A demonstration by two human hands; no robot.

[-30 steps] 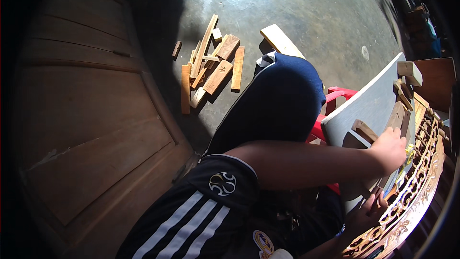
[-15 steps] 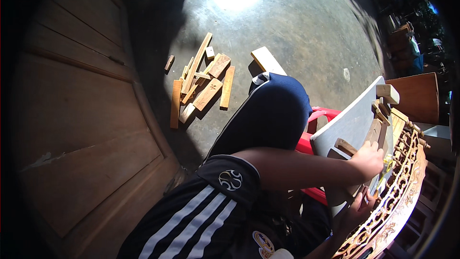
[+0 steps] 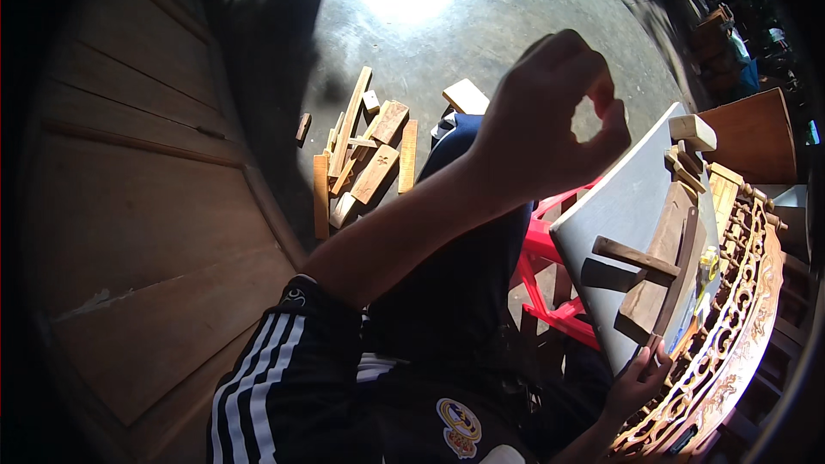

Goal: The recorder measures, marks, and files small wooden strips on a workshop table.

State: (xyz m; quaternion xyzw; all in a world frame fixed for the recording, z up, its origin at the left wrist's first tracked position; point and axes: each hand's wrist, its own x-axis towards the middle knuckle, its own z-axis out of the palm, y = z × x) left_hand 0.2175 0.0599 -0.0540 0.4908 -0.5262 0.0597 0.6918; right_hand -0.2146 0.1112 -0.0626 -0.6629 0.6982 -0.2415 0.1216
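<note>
My left hand (image 3: 554, 120) is raised in front of me, its thumb and forefinger curled together into a ring; anything pinched there is too small to make out. Low on the right, my right hand (image 3: 638, 378) grips the near end of a thin dark wood strip (image 3: 685, 262). This strip lies along a thicker wooden piece (image 3: 646, 303) on a grey-white board (image 3: 601, 213). Across the thicker piece rests a short wooden stick (image 3: 634, 256). A pale wood block (image 3: 693, 132) and small wood pieces (image 3: 685, 170) sit at the board's far end.
A red plastic frame (image 3: 543, 249) stands under the board. To its right are a carved wooden openwork panel (image 3: 746, 326) and something yellow (image 3: 709, 263). Wood offcuts (image 3: 375, 174) lie heaped on the concrete floor, another block (image 3: 465, 96) beyond my knee. A wooden door (image 3: 155, 232) stands left.
My left hand has lifted off the wood on the board and swung up and left, uncovering the strip and stick. My right hand stays at the board's near end.
</note>
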